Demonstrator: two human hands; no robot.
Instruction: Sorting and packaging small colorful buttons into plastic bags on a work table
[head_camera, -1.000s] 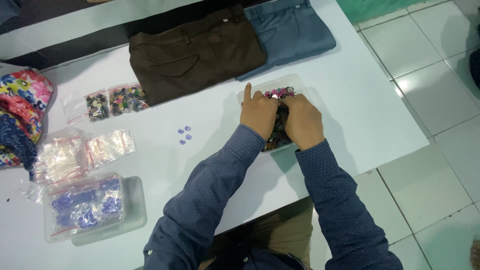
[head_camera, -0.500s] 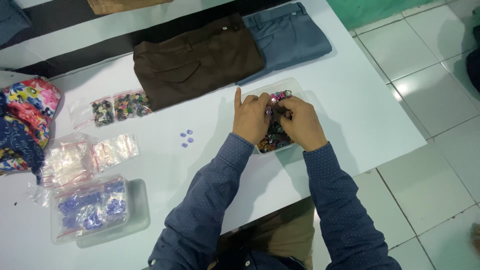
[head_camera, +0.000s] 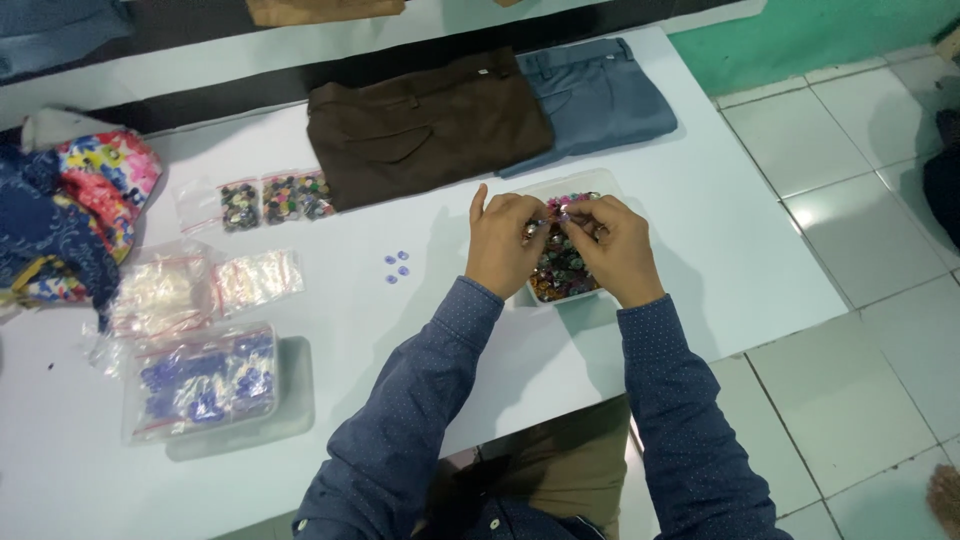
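Both my hands hover over a clear plastic tray (head_camera: 600, 185) full of mixed coloured buttons (head_camera: 560, 272). My left hand (head_camera: 503, 245) and my right hand (head_camera: 615, 248) meet at their fingertips and pinch a small button (head_camera: 548, 222) between them just above the tray. My left index finger points up. Both arms wear dark blue dotted sleeves.
Folded brown trousers (head_camera: 425, 125) and blue trousers (head_camera: 595, 100) lie behind the tray. A few loose blue buttons (head_camera: 398, 266) sit on the white table (head_camera: 700, 260). Small button bags (head_camera: 275, 198), clear bags (head_camera: 200, 285), a box of blue buttons (head_camera: 205, 380) and patterned cloth (head_camera: 70, 215) lie left.
My hands have lifted out of the tray and drawn slightly apart, fingertips now pinching a button above it. The view has shifted down and left a little.
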